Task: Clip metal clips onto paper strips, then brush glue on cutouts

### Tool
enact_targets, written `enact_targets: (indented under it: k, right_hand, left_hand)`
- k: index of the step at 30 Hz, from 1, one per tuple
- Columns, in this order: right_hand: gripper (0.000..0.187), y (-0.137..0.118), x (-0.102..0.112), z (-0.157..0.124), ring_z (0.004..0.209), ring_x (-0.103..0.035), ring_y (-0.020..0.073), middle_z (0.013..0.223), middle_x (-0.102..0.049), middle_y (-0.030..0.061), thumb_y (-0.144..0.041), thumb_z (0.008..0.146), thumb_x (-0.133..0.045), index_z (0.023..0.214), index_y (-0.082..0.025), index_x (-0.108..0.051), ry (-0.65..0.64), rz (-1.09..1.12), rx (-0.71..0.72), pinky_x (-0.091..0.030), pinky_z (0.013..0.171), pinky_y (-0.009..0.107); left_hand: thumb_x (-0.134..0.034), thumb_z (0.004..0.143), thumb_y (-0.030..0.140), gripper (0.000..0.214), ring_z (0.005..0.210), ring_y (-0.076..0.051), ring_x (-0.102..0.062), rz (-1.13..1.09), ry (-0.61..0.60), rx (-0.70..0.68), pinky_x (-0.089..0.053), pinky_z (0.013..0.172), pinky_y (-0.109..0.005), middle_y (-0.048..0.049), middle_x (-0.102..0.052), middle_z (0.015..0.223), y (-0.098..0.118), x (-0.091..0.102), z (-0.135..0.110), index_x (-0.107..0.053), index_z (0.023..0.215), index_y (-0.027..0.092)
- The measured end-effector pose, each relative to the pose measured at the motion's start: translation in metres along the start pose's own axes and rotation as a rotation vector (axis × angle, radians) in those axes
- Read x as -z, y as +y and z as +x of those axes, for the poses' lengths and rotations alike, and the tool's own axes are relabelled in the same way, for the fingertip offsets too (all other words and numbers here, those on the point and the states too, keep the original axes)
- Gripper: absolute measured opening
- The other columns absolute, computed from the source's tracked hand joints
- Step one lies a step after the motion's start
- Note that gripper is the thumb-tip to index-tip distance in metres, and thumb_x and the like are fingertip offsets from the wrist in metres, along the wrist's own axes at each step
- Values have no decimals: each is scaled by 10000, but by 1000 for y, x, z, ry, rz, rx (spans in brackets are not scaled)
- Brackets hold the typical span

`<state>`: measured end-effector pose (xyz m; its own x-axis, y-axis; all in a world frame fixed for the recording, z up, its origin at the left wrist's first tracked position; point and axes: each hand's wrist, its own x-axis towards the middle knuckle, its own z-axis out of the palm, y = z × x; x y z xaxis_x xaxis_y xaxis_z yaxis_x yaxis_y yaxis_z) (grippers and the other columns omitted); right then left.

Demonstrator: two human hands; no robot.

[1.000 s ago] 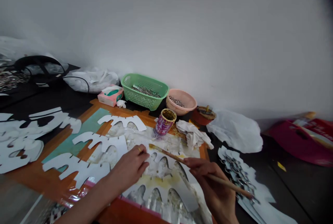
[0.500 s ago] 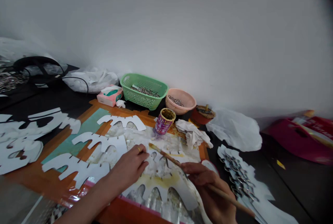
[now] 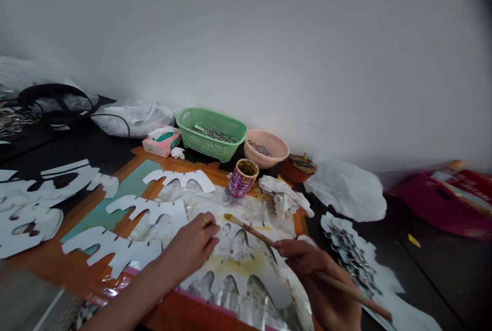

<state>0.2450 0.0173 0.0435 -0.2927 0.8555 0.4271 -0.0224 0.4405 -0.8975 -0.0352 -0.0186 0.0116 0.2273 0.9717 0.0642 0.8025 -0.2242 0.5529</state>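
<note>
My right hand [image 3: 321, 282] is closed round a wooden-handled brush [image 3: 251, 230], whose bristle tip rests on the top edge of a white scalloped card cutout [image 3: 246, 269] smeared with yellowish glue. My left hand [image 3: 191, 246], with a ring on one finger, lies fingers-down on the left end of that cutout, pressing it onto the glue-stained plastic sheet [image 3: 200, 203]. A small purple tin of glue [image 3: 240, 179] stands just beyond the brush tip.
More white cutouts [image 3: 148, 208] lie to the left on an orange and teal board. Behind stand a green basket [image 3: 212, 133], a pink bowl [image 3: 266, 148], a tissue pack [image 3: 162, 140] and crumpled rags [image 3: 284, 195]. Printed pieces [image 3: 353, 259] are stacked at right.
The brush tip has shifted a little to the right along the cutout's top edge, and my right hand has dropped slightly lower. My left hand has stayed in place.
</note>
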Motion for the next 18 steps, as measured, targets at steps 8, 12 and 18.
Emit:
enact_targets:
  k: [8,12,18]
  right_hand:
    - [103,6,-13,1,967,-755,285,947,-792,84,-257,907,-728,804,-261,-723,-47,16,68,-634,841,429]
    - [134,6,-13,-2,956,-749,285,947,-786,87,-285,936,-691,805,-261,-710,-92,-8,99,-627,844,449]
    - [123,3,-13,0,955,-754,270,963,-789,82,-269,931,-700,809,-257,-701,-62,-40,122,-630,834,400]
  left_hand:
    - [-490,954,154,231,1089,-239,-639,-7,25,-22,-558,969,-399,-100,-621,1203,-2,-2,-1,-690,1061,194]
    - [-483,956,155,237,1096,-249,-631,1,15,-14,-553,972,-415,-102,-616,1192,-2,-2,-1,-690,1064,193]
    - [-486,950,152,229,1076,-248,-633,-2,37,-36,-557,950,-410,-102,-621,1181,-3,-4,0,-693,1038,193]
